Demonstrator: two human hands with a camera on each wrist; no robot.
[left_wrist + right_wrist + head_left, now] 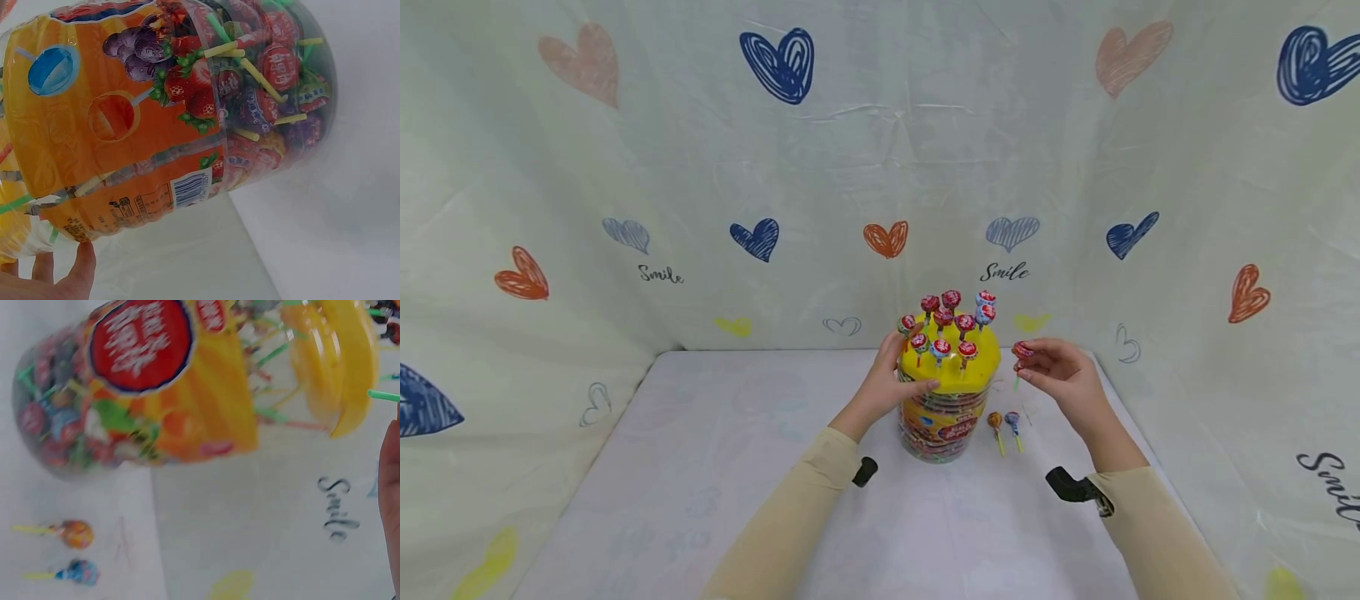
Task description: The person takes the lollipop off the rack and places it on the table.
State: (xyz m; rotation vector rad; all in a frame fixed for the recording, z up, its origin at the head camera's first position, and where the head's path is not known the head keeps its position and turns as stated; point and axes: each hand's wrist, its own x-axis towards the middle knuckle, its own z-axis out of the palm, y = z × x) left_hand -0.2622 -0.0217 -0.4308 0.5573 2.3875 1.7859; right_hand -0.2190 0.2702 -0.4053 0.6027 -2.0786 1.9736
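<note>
A clear plastic jar (942, 421) full of wrapped lollipops stands upright, with an orange and yellow label. Several lollipops stick up out of its yellow lid (958, 382), their heads on top. My left hand (886, 377) grips the jar at the lid's left side, thumb in front and fingers around the back; fingertips (83, 265) show against the jar in the left wrist view. To the right of the lid, my right hand (1063, 375) pinches a red-wrapped lollipop (1021, 351) with its green stick (382, 395) pointing down.
On the white table (700, 467), right of the jar, lie an orange-wrapped lollipop (995, 420) and a blue-wrapped lollipop (1012, 419), both with yellow sticks. A pale curtain (820, 167) printed with hearts hangs behind the table and at its sides.
</note>
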